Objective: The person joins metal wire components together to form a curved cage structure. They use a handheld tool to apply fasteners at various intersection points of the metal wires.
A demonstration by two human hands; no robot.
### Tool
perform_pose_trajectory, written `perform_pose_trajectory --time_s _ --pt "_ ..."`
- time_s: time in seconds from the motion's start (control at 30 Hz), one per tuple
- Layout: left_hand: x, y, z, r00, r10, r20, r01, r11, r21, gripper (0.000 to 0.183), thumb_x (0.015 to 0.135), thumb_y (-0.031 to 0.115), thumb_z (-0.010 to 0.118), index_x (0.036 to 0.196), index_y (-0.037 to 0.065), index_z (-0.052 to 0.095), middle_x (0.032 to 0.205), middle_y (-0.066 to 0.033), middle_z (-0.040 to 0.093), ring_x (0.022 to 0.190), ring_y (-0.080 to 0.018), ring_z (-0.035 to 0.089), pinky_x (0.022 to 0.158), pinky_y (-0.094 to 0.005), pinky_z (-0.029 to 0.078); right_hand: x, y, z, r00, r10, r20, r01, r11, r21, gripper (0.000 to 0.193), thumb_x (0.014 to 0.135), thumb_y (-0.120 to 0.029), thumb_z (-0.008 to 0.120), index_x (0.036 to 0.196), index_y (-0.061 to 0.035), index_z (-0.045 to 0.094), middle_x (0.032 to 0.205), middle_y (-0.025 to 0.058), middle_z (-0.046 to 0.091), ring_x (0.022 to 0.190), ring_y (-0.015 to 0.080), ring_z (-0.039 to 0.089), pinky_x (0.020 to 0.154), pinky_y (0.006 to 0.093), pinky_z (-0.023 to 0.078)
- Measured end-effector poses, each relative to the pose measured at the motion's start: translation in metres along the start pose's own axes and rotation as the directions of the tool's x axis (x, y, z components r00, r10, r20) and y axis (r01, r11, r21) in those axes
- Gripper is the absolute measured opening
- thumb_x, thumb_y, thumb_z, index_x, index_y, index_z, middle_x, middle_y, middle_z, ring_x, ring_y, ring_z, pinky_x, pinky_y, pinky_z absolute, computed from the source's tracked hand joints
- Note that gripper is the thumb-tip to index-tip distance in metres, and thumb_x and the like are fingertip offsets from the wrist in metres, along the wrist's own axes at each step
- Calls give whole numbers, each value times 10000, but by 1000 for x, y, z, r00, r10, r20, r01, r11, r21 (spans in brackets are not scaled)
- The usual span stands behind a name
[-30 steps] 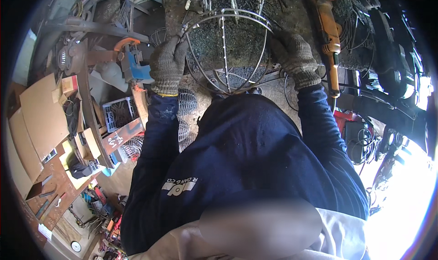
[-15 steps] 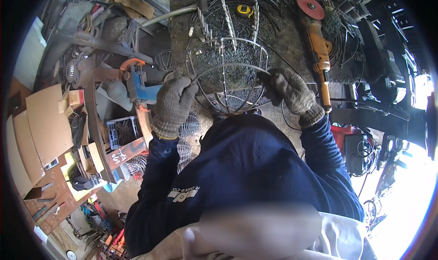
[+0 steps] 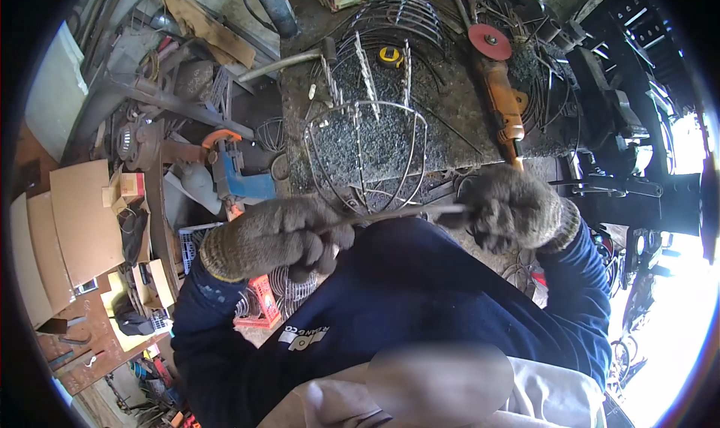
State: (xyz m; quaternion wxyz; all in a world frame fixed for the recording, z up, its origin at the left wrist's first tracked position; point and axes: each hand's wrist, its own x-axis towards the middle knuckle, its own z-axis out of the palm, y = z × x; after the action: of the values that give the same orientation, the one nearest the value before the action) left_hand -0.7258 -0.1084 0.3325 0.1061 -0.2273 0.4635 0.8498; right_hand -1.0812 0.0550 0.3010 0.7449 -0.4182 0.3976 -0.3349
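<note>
Both my hands wear grey knit gloves and are raised close to my chest. My left hand (image 3: 281, 237) is closed round one end of a thin curved metal rod (image 3: 397, 213), and the other end runs into my closed right hand (image 3: 517, 210). The rod spans the gap between them, seen nearly edge-on. Beyond it, a basket-like wire frame (image 3: 361, 154) of bent rods stands at the bench's near edge. Upright metal posts (image 3: 367, 75) rise just behind that frame. The gloves hide the rod's ends.
On the dark workbench (image 3: 457, 147) lie a yellow tape measure (image 3: 390, 56), several bent rods (image 3: 416, 15) and an orange angle grinder (image 3: 501, 94) with a red disc (image 3: 489, 42). A blue clamp-like tool (image 3: 244, 177) stands at left, with cardboard (image 3: 82, 210) farther left.
Both hands have moved nearer my chest and farther apart, bringing the rod away from the wire frame. The rod's arch now looks flatter. The view has shifted, showing more of the bench's far side.
</note>
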Motion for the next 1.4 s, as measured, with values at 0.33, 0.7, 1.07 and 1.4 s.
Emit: perform_pose_trajectory --time_s 0.33,0.7,1.07,1.4 --pt "-30 39 40 971 117 208 -215 804 554 143 1016 157 656 1065 26 682 885 -57 712 768 -176 709 705 -320 544 -30 -56 35 921 -114 372 329 740 -587 214 1056 -155 581 1110 -17 734 970 152 725 897 276 721 749 382 585" --pt "29 -18 -56 647 679 -346 113 364 925 289 993 154 684 1216 -31 685 1053 -106 738 906 -177 681 796 -304 524 81 36 -12 763 -511 -397 163 745 -647 296 1044 -228 592 1230 -21 693 1103 134 691 996 240 678 854 366 560" --pt "106 -108 -134 204 905 -375 41 374 926 249 969 123 693 1204 49 728 1053 -121 776 948 -226 759 837 -330 571 153 134 -71 305 -725 -618 70 664 -744 379 951 -237 732 1260 -20 697 1167 148 733 1080 282 697 963 398 538" --pt "81 -140 -175 316 803 -505 -141 566 812 410 960 50 623 1371 48 627 1230 -120 720 1139 -201 682 982 -326 522 118 160 -106 569 -424 -705 132 893 -431 356 1019 -151 657 1347 -14 631 1232 91 704 1062 170 690 909 297 563"
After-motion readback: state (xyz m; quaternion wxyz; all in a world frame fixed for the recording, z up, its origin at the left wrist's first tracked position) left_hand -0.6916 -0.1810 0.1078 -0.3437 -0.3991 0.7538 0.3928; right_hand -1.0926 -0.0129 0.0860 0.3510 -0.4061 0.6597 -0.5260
